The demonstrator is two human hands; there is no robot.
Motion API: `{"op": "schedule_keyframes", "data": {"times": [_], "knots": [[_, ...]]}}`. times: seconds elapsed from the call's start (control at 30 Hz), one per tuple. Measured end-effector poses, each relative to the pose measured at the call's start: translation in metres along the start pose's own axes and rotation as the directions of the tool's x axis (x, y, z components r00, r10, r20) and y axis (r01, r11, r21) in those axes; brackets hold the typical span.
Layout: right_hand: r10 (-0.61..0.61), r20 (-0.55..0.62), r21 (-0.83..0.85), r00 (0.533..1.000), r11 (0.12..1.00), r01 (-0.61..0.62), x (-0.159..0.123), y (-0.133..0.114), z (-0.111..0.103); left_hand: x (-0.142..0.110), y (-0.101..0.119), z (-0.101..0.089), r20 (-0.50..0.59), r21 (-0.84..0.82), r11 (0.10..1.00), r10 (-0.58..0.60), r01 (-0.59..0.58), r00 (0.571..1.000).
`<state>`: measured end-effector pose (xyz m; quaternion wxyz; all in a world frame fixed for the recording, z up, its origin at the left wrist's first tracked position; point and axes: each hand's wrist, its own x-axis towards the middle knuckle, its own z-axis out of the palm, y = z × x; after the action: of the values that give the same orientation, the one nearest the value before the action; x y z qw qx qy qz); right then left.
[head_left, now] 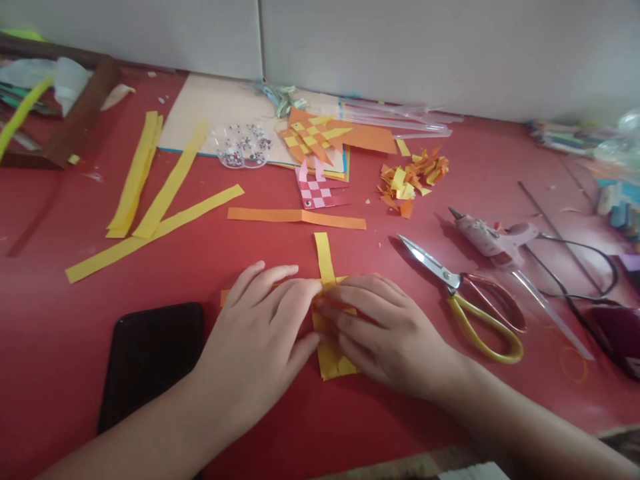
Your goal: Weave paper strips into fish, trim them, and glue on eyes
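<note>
Yellow paper strips point(327, 357) lie folded and crossed on the red table, between my two hands. One yellow end sticks up past my fingertips. My left hand point(265, 320) rests with curved fingers over an orange paper strip point(225, 297), whose end shows at its left side; its index finger and thumb meet the yellow paper's left edge. My right hand point(385, 327) has its fingers bent onto the yellow paper from the right, pinching where the strips cross. Both palms hide part of the paper. Beyond them lies a loose orange strip point(270, 215).
Scissors point(450, 280) and a glue gun point(495, 240) with its cord lie at right. A black phone point(153, 353) sits beside my left forearm. Yellow strips point(135, 180), a checkered pink paper fish point(314, 190), googly eyes point(243, 145) and paper scraps point(413, 177) lie farther back.
</note>
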<state>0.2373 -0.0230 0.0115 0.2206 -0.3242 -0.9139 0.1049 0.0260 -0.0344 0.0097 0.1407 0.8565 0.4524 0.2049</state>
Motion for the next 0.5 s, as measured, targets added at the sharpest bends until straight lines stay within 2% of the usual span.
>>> {"op": "schedule_keyframes", "data": {"times": [0.23, 0.4, 0.5], "knots": [[-0.022, 0.013, -0.062, 1.0, 0.998, 0.023, -0.002, 0.002, 0.0, 0.001, 0.001, 0.0, -0.05, 0.024, 0.998, 0.057, -0.056, 0.997], [-0.011, 0.011, -0.021, 1.0, 1.0, 0.011, -0.009, 0.004, 0.004, 0.0, 0.003, -0.004, -0.15, 0.14, 0.977, 0.184, -0.163, 0.971], [-0.006, 0.024, 0.006, 1.0, 1.0, 0.006, -0.01, 0.005, 0.005, -0.001, 0.003, -0.004, -0.102, 0.141, 0.967, 0.227, -0.212, 0.969]]}}
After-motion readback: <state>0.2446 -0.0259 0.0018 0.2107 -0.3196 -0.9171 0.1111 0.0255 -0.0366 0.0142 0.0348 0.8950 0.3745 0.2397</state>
